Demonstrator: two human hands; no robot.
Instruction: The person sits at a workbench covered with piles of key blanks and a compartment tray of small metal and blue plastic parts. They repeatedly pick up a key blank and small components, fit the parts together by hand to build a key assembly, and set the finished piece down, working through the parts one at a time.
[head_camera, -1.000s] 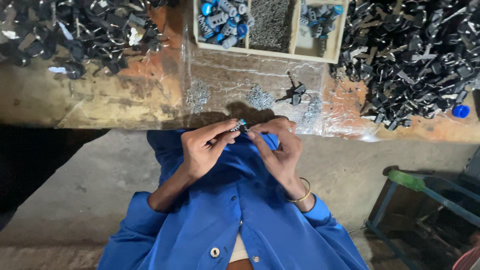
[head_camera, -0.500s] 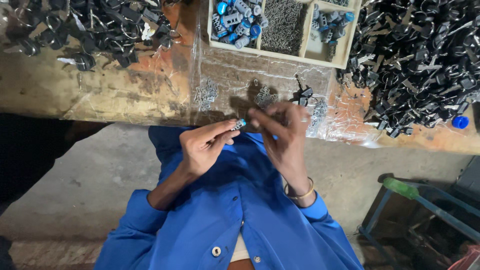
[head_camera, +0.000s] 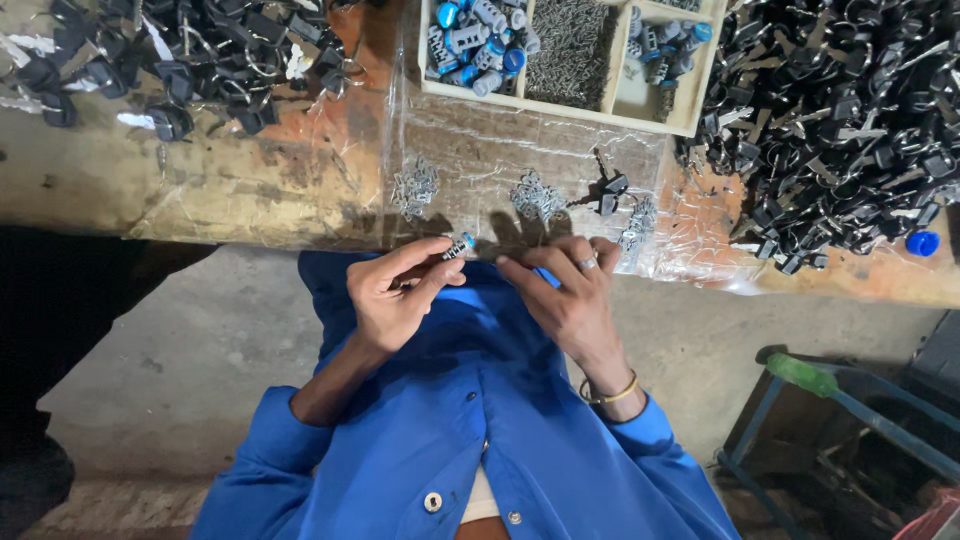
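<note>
My left hand pinches a small cylinder, blue-tipped, at bench edge; right hand beside it, fingers loosely spread, empty. Piles of keys beyond right hand: much left, I judge

Single view only, head-worn, looking steeply down over the wearer's own chest and lap. Facing forward toward the counter, which runs across the top of frame as a band; far edge cut off. Blue shirt fills lower centre, very near the lens. Both hands at mid-frame, close, just below the counter's near edge. Compartmented tray at top centre, cropped by the upper border. Concrete floor visible left and right of the body. No second view to overlap.
</note>
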